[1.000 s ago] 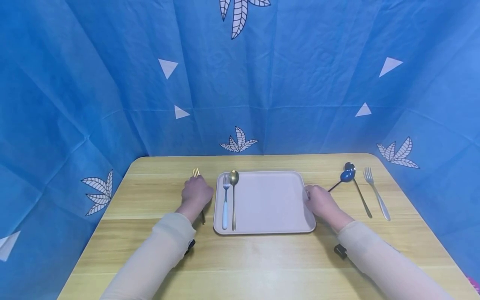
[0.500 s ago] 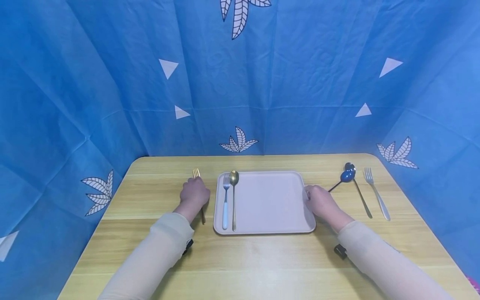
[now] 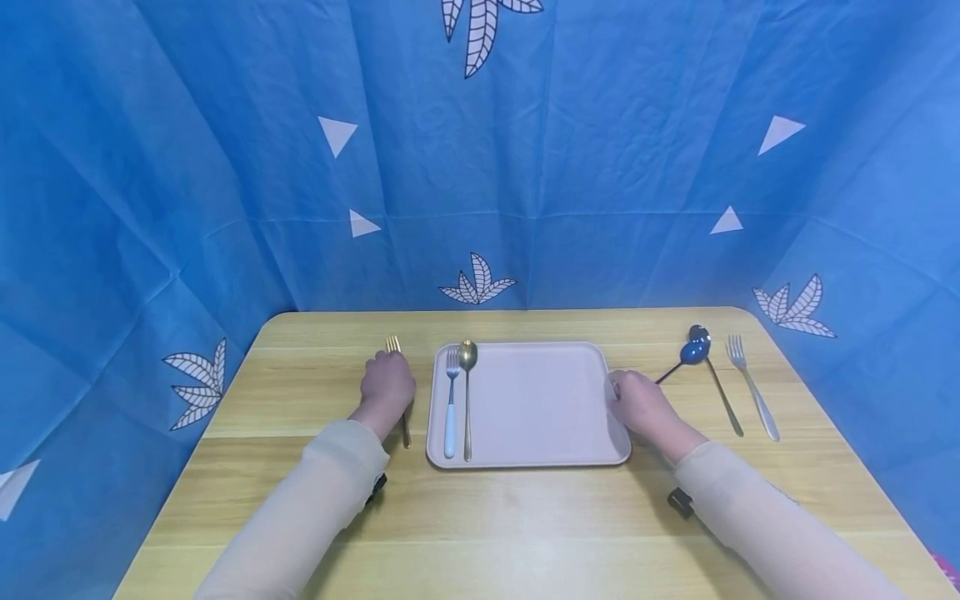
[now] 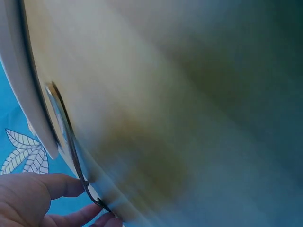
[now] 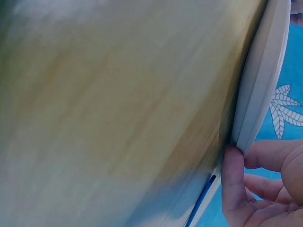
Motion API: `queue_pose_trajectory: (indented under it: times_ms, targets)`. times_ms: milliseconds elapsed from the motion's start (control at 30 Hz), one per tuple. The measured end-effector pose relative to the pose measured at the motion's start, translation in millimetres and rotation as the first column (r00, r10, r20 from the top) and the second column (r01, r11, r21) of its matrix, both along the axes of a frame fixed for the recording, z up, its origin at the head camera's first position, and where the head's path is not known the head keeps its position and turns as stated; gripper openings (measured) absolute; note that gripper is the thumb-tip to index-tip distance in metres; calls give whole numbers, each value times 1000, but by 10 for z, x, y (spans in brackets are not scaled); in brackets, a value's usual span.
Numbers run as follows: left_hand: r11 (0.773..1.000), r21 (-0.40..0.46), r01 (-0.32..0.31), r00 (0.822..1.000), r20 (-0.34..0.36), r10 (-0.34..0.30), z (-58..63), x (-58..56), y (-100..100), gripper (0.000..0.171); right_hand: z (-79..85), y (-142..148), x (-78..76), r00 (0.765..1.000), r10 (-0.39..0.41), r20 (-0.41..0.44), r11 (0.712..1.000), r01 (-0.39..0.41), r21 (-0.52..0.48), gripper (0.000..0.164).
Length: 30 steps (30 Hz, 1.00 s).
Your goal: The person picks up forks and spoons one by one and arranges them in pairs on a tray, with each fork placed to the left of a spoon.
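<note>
My left hand [image 3: 386, 385] pinches a gold fork [image 3: 406, 431] near its neck, left of the pale pink tray [image 3: 543, 400]. Its tines stick out past the far side of the hand. In the left wrist view, thumb and fingers sit on either side of the fork's bent stem [image 4: 72, 146]. My right hand [image 3: 643, 404] holds the tray's right rim, with thumb and forefinger meeting at the tray edge [image 5: 247, 113] in the right wrist view. On the tray's left side lie a blue-handled fork [image 3: 451, 417] and a gold spoon [image 3: 468, 392], side by side.
Right of the tray, a blue spoon [image 3: 692, 353] overlaps a dark-bowled spoon [image 3: 722, 392] with a gold-toned handle. Beside them lies a silver fork [image 3: 753, 390]. A blue curtain [image 3: 570, 167] surrounds the wooden table [image 3: 510, 533] at the back and sides.
My left hand has shifted slightly left, away from the tray, showing more of the gold fork's handle. The fork, tray and right hand look unmoved.
</note>
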State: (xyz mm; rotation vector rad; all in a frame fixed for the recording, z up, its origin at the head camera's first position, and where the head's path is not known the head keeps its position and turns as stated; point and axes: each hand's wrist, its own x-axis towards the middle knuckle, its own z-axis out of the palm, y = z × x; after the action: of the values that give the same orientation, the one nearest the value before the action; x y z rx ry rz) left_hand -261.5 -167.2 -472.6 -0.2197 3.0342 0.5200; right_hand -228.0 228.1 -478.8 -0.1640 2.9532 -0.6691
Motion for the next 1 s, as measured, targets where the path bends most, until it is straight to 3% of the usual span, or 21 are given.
queue_pose_trajectory:
  times_ms: [167, 433, 733, 1000]
  targets:
    - [1000, -10, -4, 1000, -20, 3, -17, -51, -36, 26, 3, 2, 5, 1000, -2, 2, 1000, 2, -6, 29]
    - [999, 9, -31, 999, -17, 31, -5, -99, -88, 26, 3, 3, 10, 1000, 0, -9, 1000, 0, 2, 20]
    - [997, 47, -53, 998, 25, 51, 8, -108, -157, 14, 23, -3, 20, 1000, 6, -5, 1000, -6, 0, 24]
    - [997, 57, -49, 996, 80, 44, 17, -70, -169, 18, 26, -6, 23, 1000, 3, 2, 1000, -3, 1, 30]
